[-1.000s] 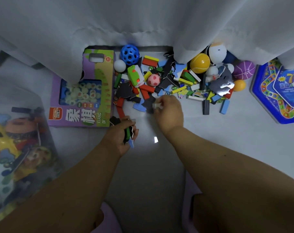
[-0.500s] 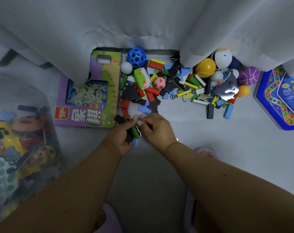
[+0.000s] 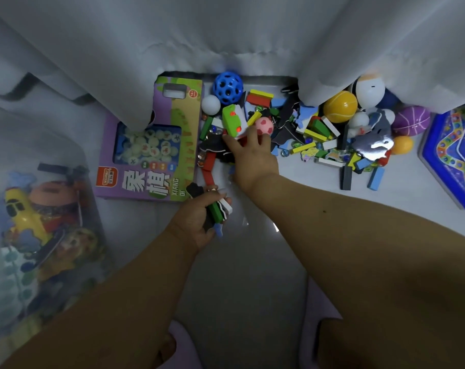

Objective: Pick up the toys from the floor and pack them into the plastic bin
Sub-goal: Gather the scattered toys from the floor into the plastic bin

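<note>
White floor [image 3: 292, 198], toy pile [image 3: 314, 129] against curtain hem [image 3: 226, 59], bin [image 3: 40, 235] left

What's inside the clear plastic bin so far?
Clear plastic bin: a yellow toy plane, an orange round toy and blurred coloured pieces show through. Anything beneath them is covered.

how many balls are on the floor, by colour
blue ball: 1
white ball: 1
pink ball: 1
yellow ball: 1
purple ball: 1
orange ball: 1
total: 6

Right hand [image 3: 252, 158] back among toys [image 3: 314, 129]
</note>
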A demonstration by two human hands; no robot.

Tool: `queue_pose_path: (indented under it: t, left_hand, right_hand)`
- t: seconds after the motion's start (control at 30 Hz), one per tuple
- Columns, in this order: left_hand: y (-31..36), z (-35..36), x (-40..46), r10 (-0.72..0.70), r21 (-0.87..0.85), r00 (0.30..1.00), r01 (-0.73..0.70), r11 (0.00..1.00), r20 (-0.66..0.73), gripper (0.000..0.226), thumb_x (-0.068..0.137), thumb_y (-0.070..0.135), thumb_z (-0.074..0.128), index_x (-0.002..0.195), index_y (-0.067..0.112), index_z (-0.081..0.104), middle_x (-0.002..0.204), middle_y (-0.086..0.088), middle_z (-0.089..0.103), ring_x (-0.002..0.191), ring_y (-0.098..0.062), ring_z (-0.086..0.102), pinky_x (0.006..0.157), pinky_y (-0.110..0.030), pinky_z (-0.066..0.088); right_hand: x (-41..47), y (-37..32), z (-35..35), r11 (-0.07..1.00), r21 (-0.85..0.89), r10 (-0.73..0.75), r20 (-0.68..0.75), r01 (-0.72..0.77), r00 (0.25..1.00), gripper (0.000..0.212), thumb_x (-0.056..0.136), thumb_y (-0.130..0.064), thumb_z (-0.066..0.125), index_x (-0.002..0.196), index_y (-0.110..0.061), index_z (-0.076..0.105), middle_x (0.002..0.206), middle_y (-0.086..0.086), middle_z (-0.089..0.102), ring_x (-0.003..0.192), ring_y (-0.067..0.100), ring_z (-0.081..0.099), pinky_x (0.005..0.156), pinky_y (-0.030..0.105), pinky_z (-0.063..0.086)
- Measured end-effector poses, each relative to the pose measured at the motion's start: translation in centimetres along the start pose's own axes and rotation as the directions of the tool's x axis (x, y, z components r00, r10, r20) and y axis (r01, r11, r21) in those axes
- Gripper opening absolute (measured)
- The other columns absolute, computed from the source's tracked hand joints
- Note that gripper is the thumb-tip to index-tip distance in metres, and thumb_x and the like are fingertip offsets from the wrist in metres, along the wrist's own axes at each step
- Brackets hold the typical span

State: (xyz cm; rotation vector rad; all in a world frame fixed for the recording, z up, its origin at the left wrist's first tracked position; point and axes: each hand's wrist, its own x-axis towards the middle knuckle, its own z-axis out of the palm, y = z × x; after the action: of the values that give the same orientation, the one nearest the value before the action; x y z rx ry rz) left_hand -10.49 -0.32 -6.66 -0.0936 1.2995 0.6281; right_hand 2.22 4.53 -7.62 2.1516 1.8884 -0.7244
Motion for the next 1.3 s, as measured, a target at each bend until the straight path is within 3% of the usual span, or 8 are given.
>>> queue_pose_path:
  t: [0.07, 0.2, 0.33, 0.43, 0.63, 0.93, 1.1, 1.3]
  left_hand:
    - [0.0, -0.1, 0.1, -0.004, 0.0, 1.0, 0.004, 1.0, 0.002, 0.017, 0.091, 0.002, 0.055, 0.081, 0.015, 0.057, 0.082, -0.004, 0.061, 0.07, -0.015, 0.063, 0.047, -0.018, 0.051]
    - [0.1, 0.0, 0.3, -0.009, -0.025, 1.0, 0.01, 1.0, 0.013, 0.018, 0.09, 0.001, 0.056, 0.079, 0.015, 0.057, 0.084, -0.004, 0.061, 0.072, -0.016, 0.063, 0.048, -0.019, 0.052]
    - [0.1, 0.2, 0.4, -0.003, -0.025, 1.0, 0.004, 1.0, 0.02, 0.017, 0.09, 0.0, 0.056, 0.08, 0.014, 0.057, 0.084, -0.004, 0.061, 0.072, -0.015, 0.063, 0.05, -0.019, 0.053]
    - [0.0, 0.1, 0.5, -0.007, -0.008, 1.0, 0.007, 1.0, 0.019, 0.017, 0.09, 0.001, 0.056, 0.08, 0.015, 0.058, 0.082, -0.005, 0.061, 0.068, -0.014, 0.064, 0.051, -0.019, 0.053]
    - [-0.1, 0.2, 0.6, -0.005, -0.053, 1.0, 0.006, 0.999, 0.014, 0.017, 0.09, -0.002, 0.055, 0.081, 0.013, 0.057, 0.087, -0.007, 0.06, 0.081, -0.017, 0.06, 0.05, -0.02, 0.055]
    - [-0.1, 0.3, 0.9, -0.008, -0.035, 1.0, 0.009, 0.999, 0.018, 0.015, 0.09, 0.0, 0.055, 0.084, 0.013, 0.058, 0.087, -0.006, 0.061, 0.073, -0.016, 0.064, 0.048, -0.019, 0.053]
    - [0.1, 0.6, 0.3, -0.013, -0.027, 1.0, 0.013, 1.0, 0.012, 0.015, 0.091, 0.0, 0.054, 0.084, 0.013, 0.056, 0.086, -0.006, 0.061, 0.075, -0.017, 0.061, 0.048, -0.019, 0.053]
    - [0.0, 0.7, -0.8, -0.041, -0.026, 0.999, 0.042, 0.999, 0.032, 0.01, 0.091, 0.003, 0.055, 0.087, 0.012, 0.057, 0.088, -0.006, 0.061, 0.078, -0.017, 0.061, 0.054, -0.022, 0.054]
  right_hand:
    - [0.1, 0.2, 0.2, 1.0, -0.02, -0.022, -0.015, 0.022, 1.0, 0.072, 0.087, -0.013, 0.056, 0.146, -0.037, 0.021, 0.153, 0.013, 0.008, 0.137, 0.046, 0.01, 0.091, 0.052, 0.045]
    - [-0.6, 0.8, 0.6, 0.999, 0.009, -0.045, -0.03, 0.046, 0.999, 0.068, 0.084, -0.009, 0.054, 0.142, -0.031, 0.028, 0.146, 0.013, 0.018, 0.132, 0.044, 0.019, 0.09, 0.049, 0.047]
    - [-1.1, 1.0, 1.3, 0.999, 0.005, -0.036, -0.005, 0.036, 0.999, 0.065, 0.082, -0.02, 0.061, 0.139, -0.029, 0.03, 0.141, 0.013, 0.023, 0.128, 0.041, 0.024, 0.086, 0.045, 0.048]
    - [-0.4, 0.4, 1.0, 0.996, -0.073, -0.056, 0.026, 0.057, 0.998, 0.067, 0.083, -0.016, 0.059, 0.141, -0.025, 0.026, 0.143, 0.016, 0.023, 0.13, 0.045, 0.021, 0.087, 0.046, 0.047]
    - [0.4, 0.8, 0.0, 0.976, -0.146, -0.145, 0.104, 0.16, 0.984, 0.066, 0.084, -0.019, 0.06, 0.142, -0.026, 0.03, 0.139, 0.015, 0.027, 0.125, 0.041, 0.028, 0.086, 0.046, 0.046]
    - [0.7, 2.1, -0.4, 0.97, -0.09, -0.21, 0.143, 0.224, 0.967, 0.055, 0.082, -0.032, 0.063, 0.134, -0.024, 0.046, 0.131, 0.011, 0.038, 0.124, 0.037, 0.03, 0.092, 0.042, 0.044]
    - [1.2, 3.7, -0.6, 0.984, 0.066, -0.171, 0.087, 0.165, 0.981, 0.045, 0.087, -0.026, 0.054, 0.13, -0.014, 0.049, 0.127, 0.019, 0.042, 0.126, 0.041, 0.031, 0.107, 0.041, 0.03]
    - [1.1, 5.3, -0.8, 0.927, 0.351, -0.134, -0.008, 0.128, 0.991, 0.009, 0.08, -0.007, 0.053, 0.086, -0.01, 0.059, 0.096, 0.011, 0.049, 0.097, 0.031, 0.046, 0.077, 0.03, 0.035]
